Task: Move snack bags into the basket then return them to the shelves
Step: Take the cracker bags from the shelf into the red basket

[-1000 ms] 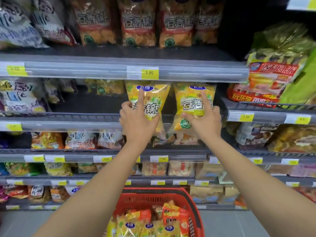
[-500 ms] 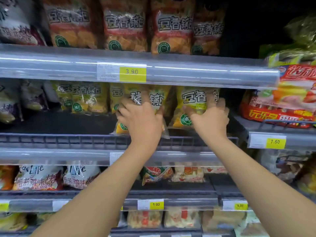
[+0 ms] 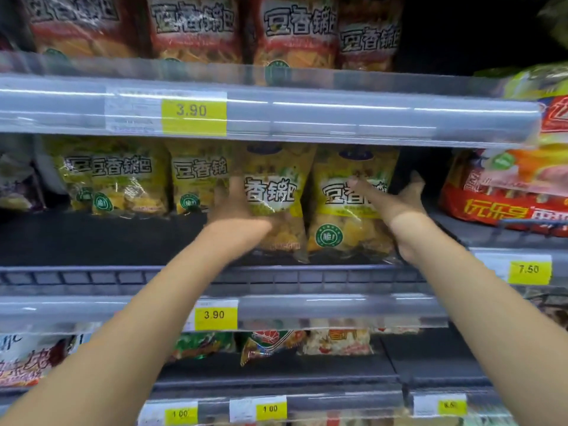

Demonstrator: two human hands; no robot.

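Observation:
Two yellow snack bags stand side by side on the middle shelf (image 3: 101, 241). My left hand (image 3: 235, 207) grips the left yellow bag (image 3: 273, 192) at its lower left edge, with the fingers hidden behind the bag. My right hand (image 3: 396, 204) lies against the right side of the right yellow bag (image 3: 344, 216). Its fingers are spread and straight, one fingertip on the bag's front and the thumb pointing up. The basket is out of view.
More yellow bags (image 3: 113, 179) stand at the back left of the same shelf, with bare dark shelf in front of them. Red-banded bags (image 3: 295, 29) fill the shelf above. A large red pack (image 3: 504, 192) sits to the right. Price rails (image 3: 338, 118) run along each shelf edge.
Both hands have pushed the two yellow bags deeper onto the middle shelf, where they stand upright. My right hand has opened its fingers. The view has moved closer and the basket has left it.

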